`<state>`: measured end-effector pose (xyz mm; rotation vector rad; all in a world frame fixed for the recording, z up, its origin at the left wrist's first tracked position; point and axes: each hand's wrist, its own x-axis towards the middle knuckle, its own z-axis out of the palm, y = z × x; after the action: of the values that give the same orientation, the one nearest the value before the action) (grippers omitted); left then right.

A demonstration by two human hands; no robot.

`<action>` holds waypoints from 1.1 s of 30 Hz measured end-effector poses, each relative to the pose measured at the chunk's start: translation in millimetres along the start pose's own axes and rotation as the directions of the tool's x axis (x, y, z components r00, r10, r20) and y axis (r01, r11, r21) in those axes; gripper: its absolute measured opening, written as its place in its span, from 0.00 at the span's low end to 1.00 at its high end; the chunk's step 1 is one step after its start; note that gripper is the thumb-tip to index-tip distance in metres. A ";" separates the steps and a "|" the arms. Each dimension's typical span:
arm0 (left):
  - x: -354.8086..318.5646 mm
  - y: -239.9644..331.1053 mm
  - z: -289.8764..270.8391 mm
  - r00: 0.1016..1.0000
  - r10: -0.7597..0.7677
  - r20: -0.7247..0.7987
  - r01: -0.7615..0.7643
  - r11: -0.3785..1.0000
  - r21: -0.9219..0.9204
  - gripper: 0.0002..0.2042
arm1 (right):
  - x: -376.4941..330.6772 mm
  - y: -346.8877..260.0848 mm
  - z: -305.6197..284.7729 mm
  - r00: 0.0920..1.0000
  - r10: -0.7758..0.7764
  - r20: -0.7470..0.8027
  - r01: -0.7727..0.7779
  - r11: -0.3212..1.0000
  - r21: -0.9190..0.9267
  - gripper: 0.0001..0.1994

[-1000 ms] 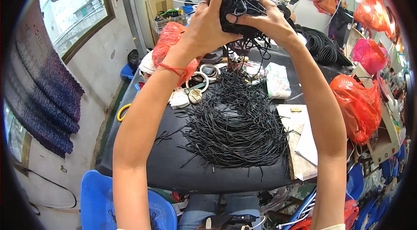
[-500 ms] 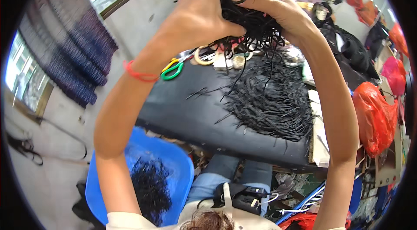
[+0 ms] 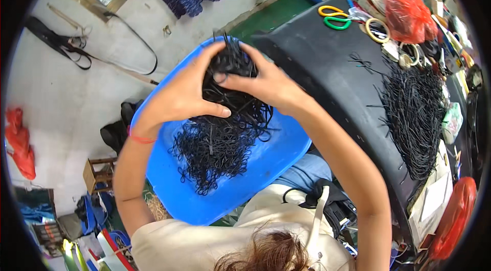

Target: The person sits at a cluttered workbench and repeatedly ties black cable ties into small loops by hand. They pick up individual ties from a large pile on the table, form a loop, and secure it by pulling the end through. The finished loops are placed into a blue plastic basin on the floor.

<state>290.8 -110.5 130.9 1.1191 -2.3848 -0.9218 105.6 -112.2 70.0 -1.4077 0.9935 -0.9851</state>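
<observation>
A tangled bundle of black cords (image 3: pixel 232 84) hangs above the cord-filled blue basin (image 3: pixel 276 161).

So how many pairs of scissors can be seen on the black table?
2. The yellow-handled scissors and the green-handled scissors lie side by side at the far end of the black table. More could be hidden in the clutter beyond.

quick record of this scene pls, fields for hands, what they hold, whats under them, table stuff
left hand: left hand cupping a bundle of black cords
right hand: right hand gripping the same bundle from the other side
below hands: blue tub with a heap of black looped cords
table: black table with a pile of straight black cords, scissors, red bag
</observation>
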 end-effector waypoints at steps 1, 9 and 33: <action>-5.7 -33.9 14.6 0.997 -0.072 -0.019 0.074 0.991 0.109 0.50 | 4.4 30.1 6.7 0.998 0.042 -0.055 -0.054 0.972 -0.227 0.46; -74.2 -216.2 137.7 0.804 -0.491 -0.335 0.567 0.803 0.184 0.28 | -40.1 173.6 -0.4 0.943 0.331 0.020 -0.268 0.797 -0.541 0.18; -119.6 -159.0 267.0 0.848 -0.438 -0.299 0.529 0.740 0.415 0.07 | -86.4 164.2 20.8 0.923 0.080 0.376 0.315 0.402 -0.860 0.03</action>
<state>306.6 16.1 -176.6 1.9991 -2.2563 -0.3091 92.0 -32.0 -98.1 -2.5199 1.2073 -0.1232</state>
